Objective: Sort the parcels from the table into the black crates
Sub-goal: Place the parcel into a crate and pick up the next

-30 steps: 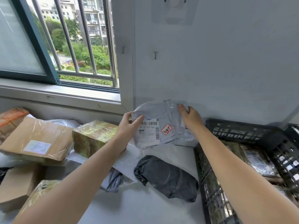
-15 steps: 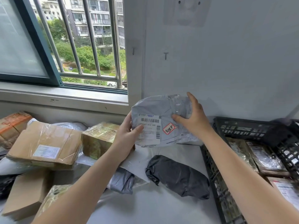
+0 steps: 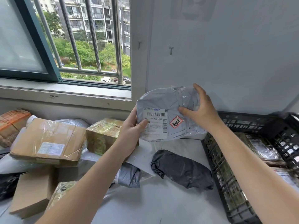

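- Grey poly mailer (image 3: 165, 104): crumpled, upright in mid-air, white barcode label (image 3: 155, 122) and red-bordered sticker (image 3: 176, 122) facing the camera.
- Black lattice crate (image 3: 226, 183): at right, wrapped parcels (image 3: 262, 146) inside.

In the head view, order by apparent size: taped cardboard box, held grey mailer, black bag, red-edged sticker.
1-2: taped cardboard box and grey mailer look alike, unranked.
3: black bag.
4: red-edged sticker.
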The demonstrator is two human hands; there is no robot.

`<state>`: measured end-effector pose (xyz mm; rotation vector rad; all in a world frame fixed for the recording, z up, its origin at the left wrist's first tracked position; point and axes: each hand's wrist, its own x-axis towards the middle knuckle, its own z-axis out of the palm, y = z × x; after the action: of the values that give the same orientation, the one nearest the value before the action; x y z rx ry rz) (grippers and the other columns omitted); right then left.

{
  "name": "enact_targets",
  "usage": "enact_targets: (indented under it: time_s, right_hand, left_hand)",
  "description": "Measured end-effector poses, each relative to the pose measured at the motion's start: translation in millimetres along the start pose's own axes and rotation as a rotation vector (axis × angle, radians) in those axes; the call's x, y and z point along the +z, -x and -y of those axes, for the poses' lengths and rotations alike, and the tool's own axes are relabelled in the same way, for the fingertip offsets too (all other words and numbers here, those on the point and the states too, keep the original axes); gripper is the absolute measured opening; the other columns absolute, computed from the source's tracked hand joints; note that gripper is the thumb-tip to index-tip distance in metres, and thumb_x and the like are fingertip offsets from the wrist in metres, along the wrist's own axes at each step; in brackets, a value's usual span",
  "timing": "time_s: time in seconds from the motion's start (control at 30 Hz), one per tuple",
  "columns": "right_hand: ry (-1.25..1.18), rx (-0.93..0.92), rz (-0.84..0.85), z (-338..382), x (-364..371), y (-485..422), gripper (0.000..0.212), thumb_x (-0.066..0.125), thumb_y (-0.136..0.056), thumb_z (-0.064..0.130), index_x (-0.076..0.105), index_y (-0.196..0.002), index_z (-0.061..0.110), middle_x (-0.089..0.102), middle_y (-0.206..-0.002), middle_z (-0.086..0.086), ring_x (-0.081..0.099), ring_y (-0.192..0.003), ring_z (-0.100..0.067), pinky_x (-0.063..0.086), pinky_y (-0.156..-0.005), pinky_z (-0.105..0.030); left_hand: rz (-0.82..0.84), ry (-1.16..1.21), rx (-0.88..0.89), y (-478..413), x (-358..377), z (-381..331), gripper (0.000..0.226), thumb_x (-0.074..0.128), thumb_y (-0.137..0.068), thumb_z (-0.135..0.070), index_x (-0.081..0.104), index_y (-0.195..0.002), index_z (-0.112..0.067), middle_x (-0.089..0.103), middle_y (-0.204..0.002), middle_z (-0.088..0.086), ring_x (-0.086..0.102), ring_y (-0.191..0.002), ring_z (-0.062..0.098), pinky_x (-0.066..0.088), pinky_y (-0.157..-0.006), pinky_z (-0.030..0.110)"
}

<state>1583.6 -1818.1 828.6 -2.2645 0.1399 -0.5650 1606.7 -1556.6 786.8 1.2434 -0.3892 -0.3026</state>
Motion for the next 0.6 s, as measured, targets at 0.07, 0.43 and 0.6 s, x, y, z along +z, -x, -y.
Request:
enact_targets:
  time_s: [0.07,0.43,0.6]
  right_hand:
    - [0.004,0.005,-0.007,1,0,2,0.099,0.081,-0.072,0.050,0.021,-0.150,0.042,0.036,-0.145,-0.001,0.031,-0.122,0.000,0.027,-0.099,-0.024]
    - [0.171,0.090,-0.161,3,-50,34,0.091,0.082,-0.070,0.052,0.032,-0.145,0.040,0.043,-0.142,0.000,0.039,-0.116,-0.004,0.030,-0.095,-0.024]
    - [0.250,0.119,-0.243,-8,-113,66,0.086,0.081,-0.070,0.052,0.034,-0.142,0.042,0.046,-0.138,-0.003,0.045,-0.109,-0.011,0.035,-0.085,-0.023]
  left_hand:
    - [0.013,0.008,-0.003,1,-1,-1,0.056,0.048,-0.098,0.006,0.042,-0.147,-0.020,0.065,-0.127,0.015,0.060,-0.120,0.036,0.049,-0.099,0.053]
    - [0.139,0.046,-0.068,-11,30,5,0.044,0.053,-0.100,-0.009,0.048,-0.143,-0.017,0.067,-0.121,0.017,0.065,-0.113,0.034,0.053,-0.094,0.054]
    - [0.181,0.029,-0.083,-8,98,15,0.032,0.051,-0.102,-0.012,0.055,-0.133,-0.016,0.071,-0.116,0.012,0.067,-0.109,0.031,0.051,-0.096,0.056]
